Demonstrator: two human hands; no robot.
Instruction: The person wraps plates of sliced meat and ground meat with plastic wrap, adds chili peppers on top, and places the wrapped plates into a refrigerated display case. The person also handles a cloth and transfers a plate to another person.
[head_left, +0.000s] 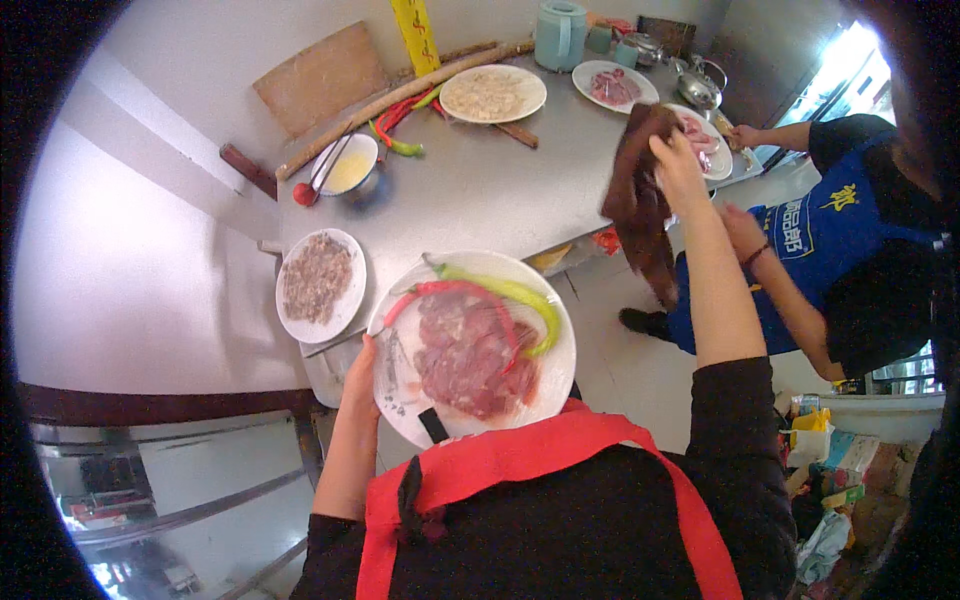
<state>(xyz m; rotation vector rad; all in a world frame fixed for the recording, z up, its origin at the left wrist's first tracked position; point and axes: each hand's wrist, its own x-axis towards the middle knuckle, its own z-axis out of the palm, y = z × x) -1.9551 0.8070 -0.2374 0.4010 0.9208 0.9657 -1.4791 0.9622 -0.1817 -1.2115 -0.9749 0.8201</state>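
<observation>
My left hand (365, 382) grips the left rim of a white plate (401, 375), held close before my chest. Sliced raw red meat (472, 356) covers its middle, with a red chili pepper (480, 292) and a green chili pepper (541, 300) along the far edge. Clear film seems to stretch over it. Up to the right, my right hand (679, 169) clutches a dark brown cloth (641, 195), which hangs past the table's edge and hides part of another plate of raw meat (701, 142).
A metal-topped table (480, 195) bears a plate of minced meat (319, 281), a bowl of yellow liquid (349, 171) with chopsticks, a plate of pale slices (491, 94), a teal jug (560, 37) and a kettle (699, 88). A co-worker in a blue apron (832, 202) stands close on the right.
</observation>
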